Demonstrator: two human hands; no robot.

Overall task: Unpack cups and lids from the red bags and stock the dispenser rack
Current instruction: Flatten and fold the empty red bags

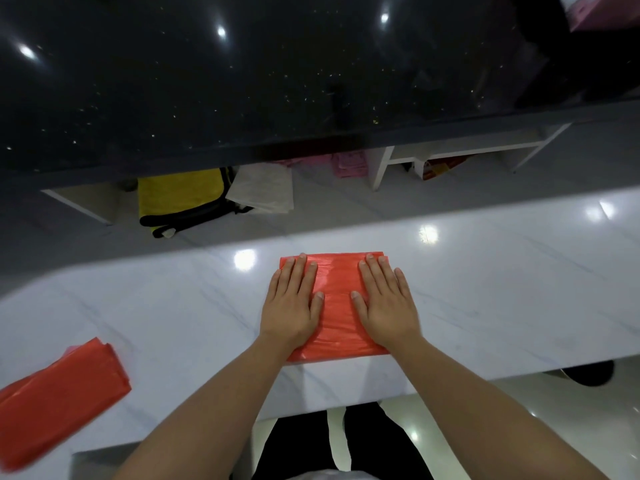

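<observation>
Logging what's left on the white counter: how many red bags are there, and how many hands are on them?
Red bags: 2, a folded bag under the hands and another bag at the left edge.
Hands: 2, left hand and right hand, both flat on the folded bag.
Total: 4

Open white counter (485, 289) on both sides of folded red bag (337, 306), itself covered by flat left hand (292, 306) and right hand (386, 306). Second red bag (59, 400) blocking counter's near-left corner. Black slab (242, 81) overhanging beyond far edge; gap beneath partly filled by yellow cloth (180, 195) and white sheet (263, 188).
</observation>
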